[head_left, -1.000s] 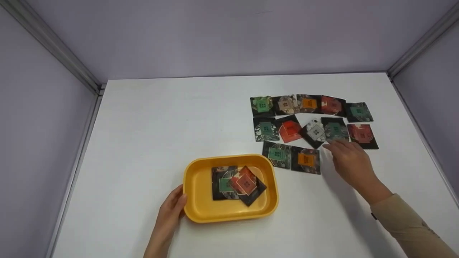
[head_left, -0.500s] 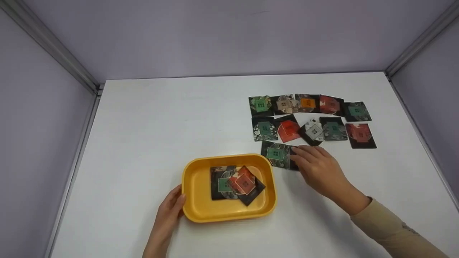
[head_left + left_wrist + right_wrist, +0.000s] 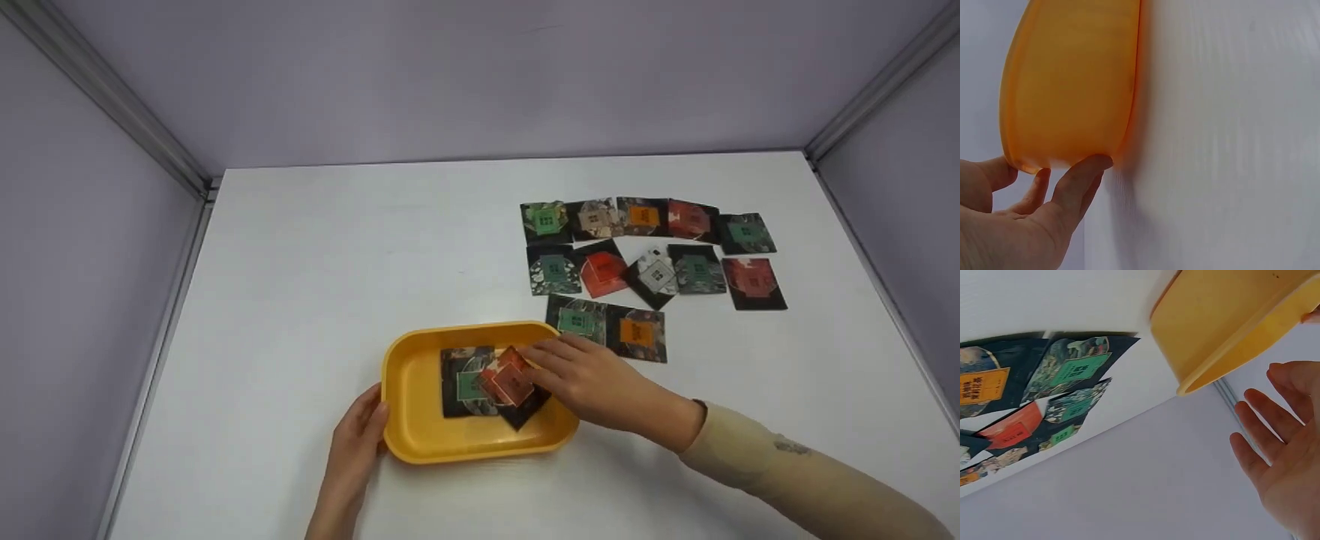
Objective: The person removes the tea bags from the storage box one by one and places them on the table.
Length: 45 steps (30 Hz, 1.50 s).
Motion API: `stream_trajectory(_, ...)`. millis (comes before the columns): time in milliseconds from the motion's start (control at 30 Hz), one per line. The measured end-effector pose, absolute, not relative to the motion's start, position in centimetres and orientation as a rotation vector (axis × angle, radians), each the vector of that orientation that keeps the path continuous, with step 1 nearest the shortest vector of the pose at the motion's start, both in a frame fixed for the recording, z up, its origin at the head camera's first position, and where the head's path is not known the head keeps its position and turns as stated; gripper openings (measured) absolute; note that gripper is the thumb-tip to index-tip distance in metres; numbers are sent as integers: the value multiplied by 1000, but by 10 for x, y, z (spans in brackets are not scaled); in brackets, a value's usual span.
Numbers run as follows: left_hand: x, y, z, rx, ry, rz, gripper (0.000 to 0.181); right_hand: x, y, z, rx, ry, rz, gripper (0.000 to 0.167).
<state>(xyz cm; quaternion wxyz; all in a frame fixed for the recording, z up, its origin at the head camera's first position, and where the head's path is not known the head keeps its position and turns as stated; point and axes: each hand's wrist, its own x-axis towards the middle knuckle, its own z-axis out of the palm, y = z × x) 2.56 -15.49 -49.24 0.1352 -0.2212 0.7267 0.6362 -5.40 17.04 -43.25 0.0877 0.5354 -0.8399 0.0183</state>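
My left hand [image 3: 354, 431] holds the left end of a yellow plastic tray [image 3: 409, 390]. In the left wrist view its thumb is at the rim and its fingers press the outer wall [image 3: 1072, 84]. Inside the tray a green-labelled sachet [image 3: 457, 394] lies flat, partly covered by a tilted red-labelled sachet [image 3: 510, 382]. Over the tray's right side is my right hand [image 3: 596, 382], its fingertips above the red-labelled sachet. The right wrist view shows that hand [image 3: 1289, 444] with fingers spread and nothing held; contact with the sachet cannot be told.
Several more sachets lie in three rough rows on the white table [image 3: 315, 247], right of and behind the tray. Closest to it are a green-labelled one [image 3: 577, 321] and an orange-labelled one [image 3: 637, 332]. A pale wall [image 3: 487, 82] stands behind the table.
My right hand has moved left from beside the sachet rows, passed over the orange-labelled sachet, and come over the tray. The left hand, tray and sachets look the same.
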Motion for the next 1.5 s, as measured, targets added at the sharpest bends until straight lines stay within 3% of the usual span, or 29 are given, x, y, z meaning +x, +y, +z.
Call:
stream_trajectory(467,25,-149,-493,-651,2128,1851,55,-54,130,-427,1853,-2275,-432,34)
stream_trajectory(1267,26,-151,-495,-662,2147,1806,60,-54,119,-457,1736,-2426,-833,76)
stream_trajectory(1500,25,-150,-494,-670,2149,1798,64,-55,118,-460,1747,-2412,-853,70)
